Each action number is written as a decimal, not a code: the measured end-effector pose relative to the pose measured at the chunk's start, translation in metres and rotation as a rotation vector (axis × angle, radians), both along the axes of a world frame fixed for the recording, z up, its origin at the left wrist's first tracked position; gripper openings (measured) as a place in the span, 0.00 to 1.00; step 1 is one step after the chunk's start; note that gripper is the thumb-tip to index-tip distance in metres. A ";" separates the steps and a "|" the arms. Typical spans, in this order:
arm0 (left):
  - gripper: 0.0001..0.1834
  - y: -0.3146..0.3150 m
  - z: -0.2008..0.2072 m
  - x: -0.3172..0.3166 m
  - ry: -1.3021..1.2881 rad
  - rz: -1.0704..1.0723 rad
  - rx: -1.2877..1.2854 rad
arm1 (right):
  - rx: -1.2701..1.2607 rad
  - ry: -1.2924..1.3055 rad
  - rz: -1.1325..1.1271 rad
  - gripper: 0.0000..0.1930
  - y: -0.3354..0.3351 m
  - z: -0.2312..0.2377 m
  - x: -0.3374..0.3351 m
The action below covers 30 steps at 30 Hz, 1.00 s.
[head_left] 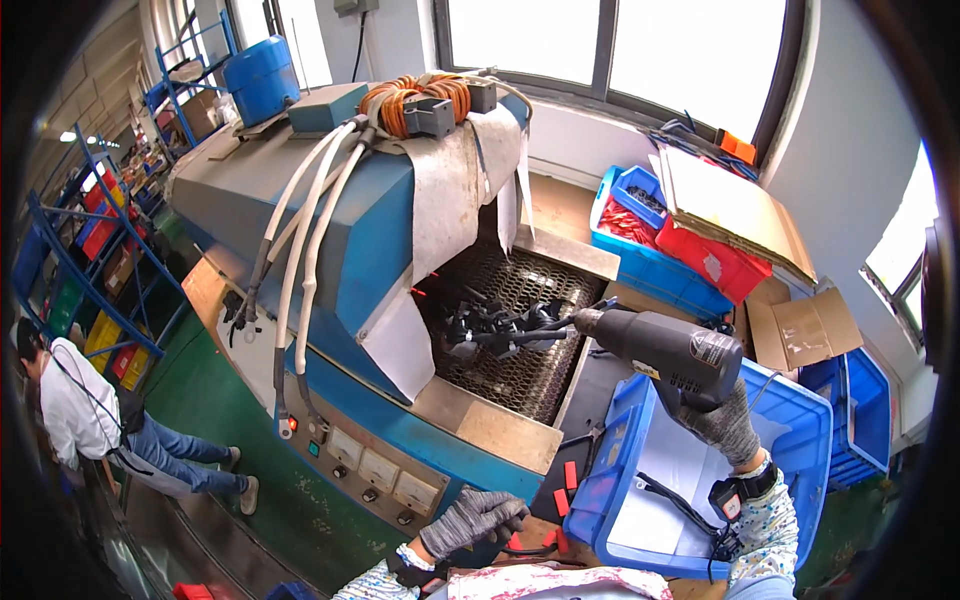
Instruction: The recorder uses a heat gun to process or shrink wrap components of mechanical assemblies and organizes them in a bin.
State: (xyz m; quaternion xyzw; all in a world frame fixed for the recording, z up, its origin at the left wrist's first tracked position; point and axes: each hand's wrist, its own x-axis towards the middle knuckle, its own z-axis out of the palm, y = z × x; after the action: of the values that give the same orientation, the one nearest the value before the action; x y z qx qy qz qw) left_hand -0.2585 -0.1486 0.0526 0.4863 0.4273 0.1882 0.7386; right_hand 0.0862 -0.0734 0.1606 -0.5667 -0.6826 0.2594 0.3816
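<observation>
My right hand (728, 425), in a grey knit glove, grips a black heat gun (675, 350) above the blue bin. Its nozzle points left at a bundle of black cables (500, 325) lying on the mesh conveyor (540, 375) of a blue tunnel machine (365, 220). My left hand (475, 525), also gloved, is low in front of the machine, its fingers bent and held together. Whatever they hold, if anything, is hidden. Beside it lie small red sleeves (562, 500). A blue bin (610, 500) with a white sheet and a black cable (680, 500) stands below the heat gun.
Gauges and knobs (378, 470) line the machine's front panel. Thick pale cables (312, 220) hang down its side. Behind stand a blue crate (660, 275) of red parts, cardboard sheets (735, 205) and an open carton (800, 330). Another person (90, 410) works at far left near blue shelving.
</observation>
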 end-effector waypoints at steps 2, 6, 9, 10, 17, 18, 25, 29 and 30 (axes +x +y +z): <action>0.15 0.000 0.000 0.000 -0.002 0.004 0.005 | 0.017 0.088 0.002 0.22 0.000 0.001 -0.003; 0.15 -0.001 0.001 0.000 -0.010 0.012 -0.001 | 0.007 0.031 0.008 0.22 -0.001 0.003 0.000; 0.16 -0.001 0.000 0.000 0.002 0.005 0.012 | 0.015 -0.013 0.002 0.22 -0.005 0.001 0.005; 0.16 -0.002 0.000 0.000 0.006 0.001 0.021 | 0.014 -0.001 0.000 0.22 -0.006 0.001 0.006; 0.16 -0.002 -0.002 0.000 0.009 0.002 0.005 | -0.003 0.081 -0.009 0.22 -0.012 0.006 0.006; 0.16 -0.002 -0.001 0.000 0.010 0.001 0.005 | -0.003 0.081 -0.009 0.22 -0.013 0.007 0.006; 0.16 -0.002 -0.002 -0.001 0.014 0.008 0.003 | 0.125 -0.278 0.094 0.20 -0.017 0.019 0.007; 0.16 0.000 -0.001 0.000 0.028 -0.007 -0.008 | 0.203 -0.424 0.105 0.18 -0.017 0.006 0.009; 0.16 -0.001 -0.001 0.000 0.029 -0.007 -0.009 | 0.203 -0.424 0.106 0.18 -0.017 0.006 0.011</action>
State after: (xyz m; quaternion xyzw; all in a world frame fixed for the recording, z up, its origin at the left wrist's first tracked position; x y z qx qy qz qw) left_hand -0.2585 -0.1493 0.0515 0.4872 0.4371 0.1769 0.7351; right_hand 0.0968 -0.0908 0.1667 -0.5307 -0.7987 0.0846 0.2707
